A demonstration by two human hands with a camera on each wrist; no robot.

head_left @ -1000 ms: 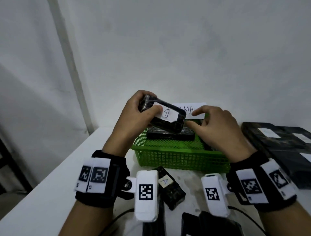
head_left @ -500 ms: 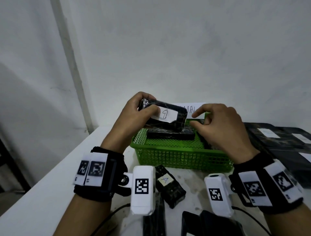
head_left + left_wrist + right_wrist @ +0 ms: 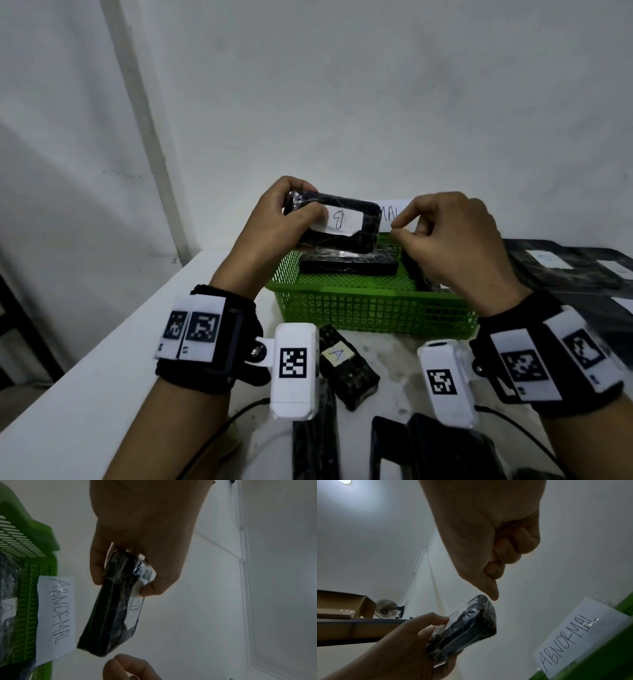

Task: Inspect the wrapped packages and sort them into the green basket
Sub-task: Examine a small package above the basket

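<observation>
My left hand (image 3: 301, 215) grips a black wrapped package (image 3: 368, 224) by its left end, thumb on the white label marked "9". It hangs nearly level above the green basket (image 3: 370, 308). The left wrist view shows the package (image 3: 109, 615) edge-on, pinched between thumb and fingers. My right hand (image 3: 397, 230) hovers just off the package's right end with its fingers curled in, holding nothing; in the right wrist view its thumb tip points at the package (image 3: 465, 627). Two black packages (image 3: 346, 265) lie inside the basket.
A paper sign reading "ABNORMAL" (image 3: 573, 635) is fixed to the basket's far side. A small package labelled "A" (image 3: 346, 366) lies on the white table in front of the basket. More black packages are stacked at the right (image 3: 565, 274) and near the front edge (image 3: 428, 445).
The package has turned from tilted to nearly level in my left hand. My right hand has come off its right end and curled its fingers in.
</observation>
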